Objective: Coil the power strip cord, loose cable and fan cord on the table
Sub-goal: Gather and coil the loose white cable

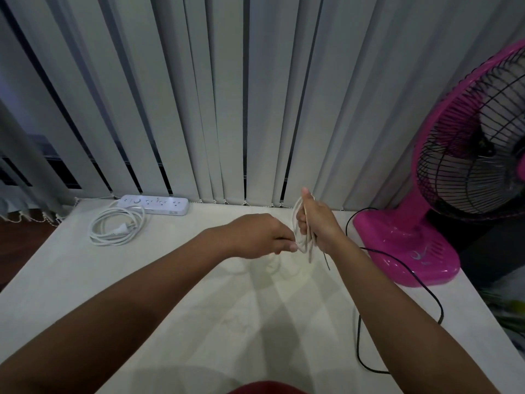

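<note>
My right hand (316,221) is closed around a bundle of loops of the thin white loose cable (301,243), held upright above the table's middle. My left hand (265,236) pinches the same cable at the bottom of the bundle, touching it from the left. The white power strip (154,205) lies at the table's back left with its white cord (116,226) coiled in front of it, plug inside the coil. The pink fan (420,240) stands at the right. Its black cord (397,265) trails loose across the table and under my right forearm.
Grey vertical blinds (227,95) hang right behind the white table (85,280). The table's left edge drops to a dark floor. The fan's black wire cage (480,155) fills the upper right. Dim clutter sits beyond the table's right edge.
</note>
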Demonstrator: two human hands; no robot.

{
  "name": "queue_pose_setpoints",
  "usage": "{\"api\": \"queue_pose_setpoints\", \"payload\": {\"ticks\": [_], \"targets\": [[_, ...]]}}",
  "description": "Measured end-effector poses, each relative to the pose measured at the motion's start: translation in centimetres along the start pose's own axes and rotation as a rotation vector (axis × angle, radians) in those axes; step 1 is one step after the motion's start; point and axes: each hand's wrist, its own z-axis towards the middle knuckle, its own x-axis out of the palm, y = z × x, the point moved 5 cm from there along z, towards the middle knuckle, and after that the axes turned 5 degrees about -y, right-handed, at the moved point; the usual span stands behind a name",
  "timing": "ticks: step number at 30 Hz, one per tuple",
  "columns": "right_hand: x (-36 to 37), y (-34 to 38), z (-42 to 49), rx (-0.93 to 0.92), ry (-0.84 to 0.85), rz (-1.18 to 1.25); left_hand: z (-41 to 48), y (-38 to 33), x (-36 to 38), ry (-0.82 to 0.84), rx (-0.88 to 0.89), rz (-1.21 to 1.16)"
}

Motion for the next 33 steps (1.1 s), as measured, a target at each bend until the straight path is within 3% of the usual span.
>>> {"api": "queue_pose_setpoints", "payload": {"ticks": [3, 5, 7, 9, 14, 20, 27, 33], "targets": [[0.5, 0.0, -0.3, 0.079, 0.086, 0.048, 0.2, -0.3, -0.1, -0.073, 0.078, -0.072], [1.3, -0.3, -0.9, 0.133, 0.182, 0.090, 0.6, -0.2, -1.4, -0.245, 0.109, -0.150], [2.2, -1.0, -1.9, 0.222, 0.305, 0.148, 0.9, 1.5, -2.7, -0.456, 0.007, -0.241], [2.9, -1.7, -3.0, 0.336, 0.430, 0.157, 1.0, 3.9, -3.0, -0.563, -0.144, -0.393], [3.9, -2.2, -5.2, 0.505, 0.783, 0.135, 1.1, 5.7, -0.8, -0.457, -0.215, -0.555], [3.3, -1.8, -6.2, 0.561, 0.980, 0.239, 0.9, 5.8, -0.3, -0.347, -0.237, -0.645], [2.1, -0.6, -6.3, 0.500, 0.986, 0.144, 0.7, 5.0, 2.0, -0.224, -0.292, -0.949], [1.8, 0.0, -5.7, 0.419, 0.851, 0.058, 0.1, 4.8, 1.3, -0.236, -0.310, -0.862]]}}
